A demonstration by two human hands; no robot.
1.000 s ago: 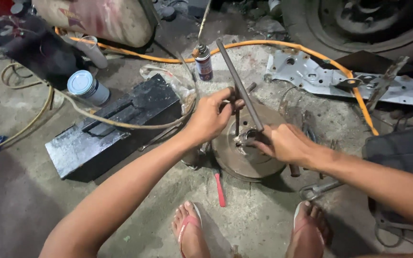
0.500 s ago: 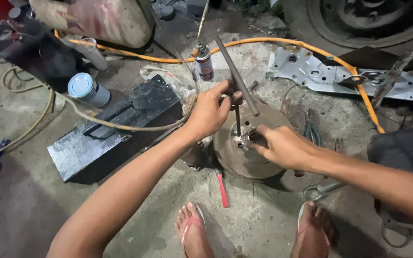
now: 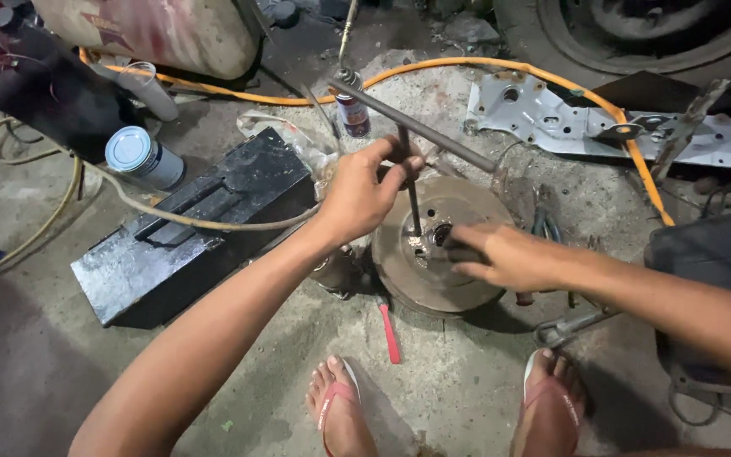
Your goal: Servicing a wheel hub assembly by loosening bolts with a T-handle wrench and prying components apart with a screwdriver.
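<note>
Brake drum (image 3: 433,254): left hand (image 3: 361,195) grips T-bar wrench (image 3: 412,169), right hand (image 3: 492,254) rests open-fingered

A black metal box (image 3: 192,224) lies at nine o'clock on the concrete floor (image 3: 467,381), with a white-lidded can (image 3: 141,156) just beyond it at ten. An orange hose (image 3: 509,68) arcs across twelve o'clock past a small spray can (image 3: 353,114). A grey metal bracket (image 3: 568,123) sits at two; a red-handled tool (image 3: 389,332) lies at six.
</note>
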